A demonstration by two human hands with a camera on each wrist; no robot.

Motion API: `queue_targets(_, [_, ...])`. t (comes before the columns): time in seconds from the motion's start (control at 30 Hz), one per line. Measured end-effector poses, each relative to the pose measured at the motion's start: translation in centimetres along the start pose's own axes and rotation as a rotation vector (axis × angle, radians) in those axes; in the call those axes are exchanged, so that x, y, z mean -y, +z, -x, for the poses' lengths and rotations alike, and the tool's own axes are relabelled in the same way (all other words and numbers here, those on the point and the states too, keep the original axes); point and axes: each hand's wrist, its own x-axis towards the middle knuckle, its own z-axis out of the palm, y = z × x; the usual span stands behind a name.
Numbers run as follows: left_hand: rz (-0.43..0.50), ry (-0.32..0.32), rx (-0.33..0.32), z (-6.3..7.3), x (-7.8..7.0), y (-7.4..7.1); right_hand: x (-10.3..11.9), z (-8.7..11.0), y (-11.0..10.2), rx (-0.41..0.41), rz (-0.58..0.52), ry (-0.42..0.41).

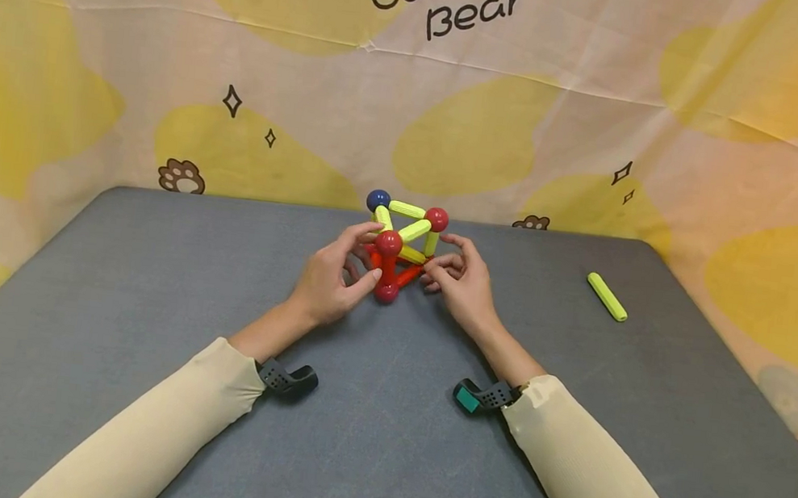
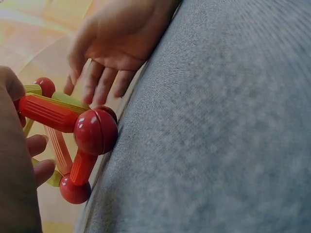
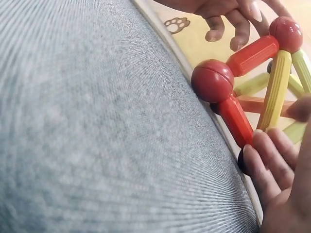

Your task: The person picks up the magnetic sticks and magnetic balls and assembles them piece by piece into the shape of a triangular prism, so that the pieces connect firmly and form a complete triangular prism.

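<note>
A frame of magnetic building rods and balls (image 1: pixel 387 268) stands between both hands at the middle back of the table. Red rods form its lower part, yellow-green rods its upper part, joined by red balls (image 2: pixel 96 131) and a blue ball (image 1: pixel 378 200) at the top left. My left hand (image 1: pixel 328 278) holds its left side, thumb beside the upright red rod (image 3: pixel 253 56) and fingers behind. On the other side, my right hand (image 1: pixel 464 284) has thumb and fingertips round the lower right corner, close to the ends of a red rod (image 3: pixel 236 121) and a yellow rod (image 3: pixel 275 90).
A single yellow-green rod (image 1: pixel 606 297) lies apart at the right of the grey table (image 1: pixel 379 442). A patterned cloth (image 1: pixel 301 68) hangs right behind the table's back edge. Each wrist wears a dark strap (image 1: pixel 286 379).
</note>
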Motion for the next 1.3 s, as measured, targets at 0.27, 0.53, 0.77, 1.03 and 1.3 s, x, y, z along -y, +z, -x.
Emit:
queue_targets(0.27, [-0.062,0.079,0.103,0.03,-0.20,0.19,0.09,0.28,0.18,0.171,0.077,-0.066])
queue_targets(0.53, [-0.215,0.108,-0.326,-0.53,-0.16,0.71,-0.11,0.20,0.53,0.131,0.211,-0.091])
queue_targets(0.77, [-0.081,-0.141,-0.300,-0.59,0.50,0.55,-0.21,0.01,0.43,0.066,0.268,-0.093])
queue_targets(1.03, [0.057,-0.106,-0.232,-0.42,0.50,0.68,-0.51,-0.14,0.15,-0.059,0.319,-0.031])
queue_targets(1.3, [0.040,-0.040,-0.207,-0.42,0.24,0.55,-0.40,-0.06,0.10,-0.065,0.325,-0.017])
